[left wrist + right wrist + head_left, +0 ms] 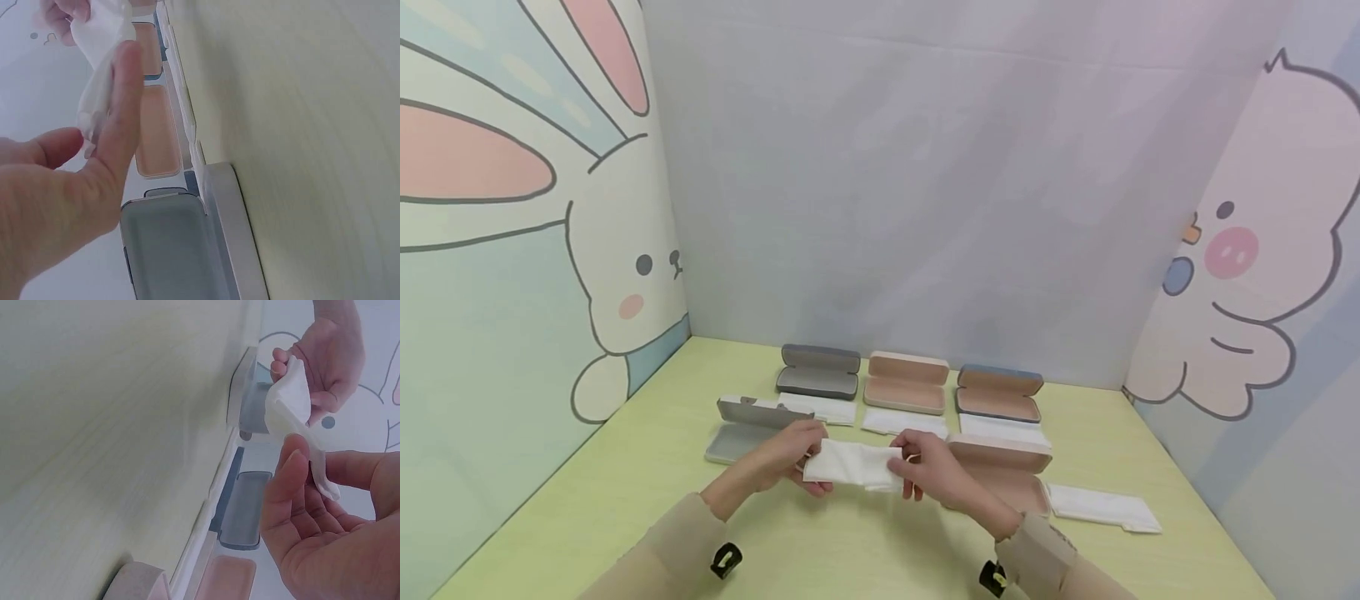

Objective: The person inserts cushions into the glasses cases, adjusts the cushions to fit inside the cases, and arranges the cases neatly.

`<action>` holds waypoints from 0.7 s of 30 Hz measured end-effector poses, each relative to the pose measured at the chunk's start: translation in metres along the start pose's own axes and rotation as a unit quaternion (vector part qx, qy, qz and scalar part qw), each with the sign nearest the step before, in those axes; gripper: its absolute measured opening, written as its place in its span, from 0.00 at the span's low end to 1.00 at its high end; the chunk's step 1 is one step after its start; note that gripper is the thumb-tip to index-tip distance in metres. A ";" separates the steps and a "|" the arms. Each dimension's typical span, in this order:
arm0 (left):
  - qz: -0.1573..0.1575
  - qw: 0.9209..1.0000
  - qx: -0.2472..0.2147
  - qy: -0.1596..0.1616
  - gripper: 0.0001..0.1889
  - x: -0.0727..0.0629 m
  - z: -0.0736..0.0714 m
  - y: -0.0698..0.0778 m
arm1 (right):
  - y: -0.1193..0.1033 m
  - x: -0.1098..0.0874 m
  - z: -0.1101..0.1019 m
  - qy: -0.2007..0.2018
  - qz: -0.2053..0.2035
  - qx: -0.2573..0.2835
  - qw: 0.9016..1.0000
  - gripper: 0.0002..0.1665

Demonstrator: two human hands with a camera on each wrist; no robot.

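White cloth (853, 463) btwn L hand (782, 457) & R hand (937, 468), each pinching one end, above tbl (842, 554).

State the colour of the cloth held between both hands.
The cloth is white, with no visible pattern; the head view shows it best.

From where I sit, the left hand (72, 194) fills the lower left of my left wrist view, pinching a white cloth (100, 34) between its thumb and a nearly straight finger. Up at the top left I can see the right hand (64, 15) at the cloth's far end. My view runs sideways, with the pale table (300, 150) on the right and a light wall (37, 94) on the left. Nearest me stands an open case with grey lining (169, 247); beyond it I see two cases with pink lining (158, 131).
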State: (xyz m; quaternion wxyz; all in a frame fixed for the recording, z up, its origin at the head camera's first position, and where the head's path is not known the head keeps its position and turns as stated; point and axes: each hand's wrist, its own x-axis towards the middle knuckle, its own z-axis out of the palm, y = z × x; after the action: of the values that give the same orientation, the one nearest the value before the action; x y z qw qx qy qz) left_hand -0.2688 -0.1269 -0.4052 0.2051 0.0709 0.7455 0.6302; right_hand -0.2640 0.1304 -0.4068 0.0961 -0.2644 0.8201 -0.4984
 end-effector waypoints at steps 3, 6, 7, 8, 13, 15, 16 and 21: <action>-0.001 1.000 -0.016 -0.009 0.09 -0.001 -0.001 -0.001 | 0.000 0.002 0.000 -0.001 0.002 0.000 1.000 0.09; 0.008 1.000 -0.012 -0.008 0.12 -0.003 -0.002 -0.003 | 0.000 0.004 0.001 -0.003 0.007 0.004 1.000 0.09; 0.014 1.000 -0.007 -0.004 0.12 -0.004 -0.002 -0.003 | -0.001 0.004 0.002 -0.003 0.010 0.007 1.000 0.09; 0.020 1.000 -0.003 0.001 0.12 -0.006 -0.004 -0.004 | -0.001 0.006 0.003 -0.003 0.012 0.011 1.000 0.09; 0.035 0.998 0.011 0.046 0.06 -0.014 -0.017 -0.004 | -0.004 0.014 0.010 0.003 0.025 0.037 0.999 0.14; 0.037 0.997 0.023 0.063 0.06 -0.017 -0.025 -0.004 | -0.006 0.019 0.016 0.006 0.030 0.050 0.998 0.13; 0.037 0.996 0.029 0.071 0.06 -0.019 -0.029 -0.004 | -0.007 0.021 0.019 0.008 0.035 0.059 0.998 0.13; 0.033 0.993 0.057 0.100 0.08 -0.026 -0.046 -0.003 | -0.010 0.038 0.036 0.007 0.067 0.119 0.991 0.13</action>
State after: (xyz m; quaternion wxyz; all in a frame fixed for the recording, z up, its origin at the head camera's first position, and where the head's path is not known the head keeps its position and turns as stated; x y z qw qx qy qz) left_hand -0.2631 -0.1790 -0.3972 0.1046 0.0436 0.7939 0.5973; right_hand -0.2778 0.0791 -0.4119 0.1545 -0.1918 0.7713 -0.5869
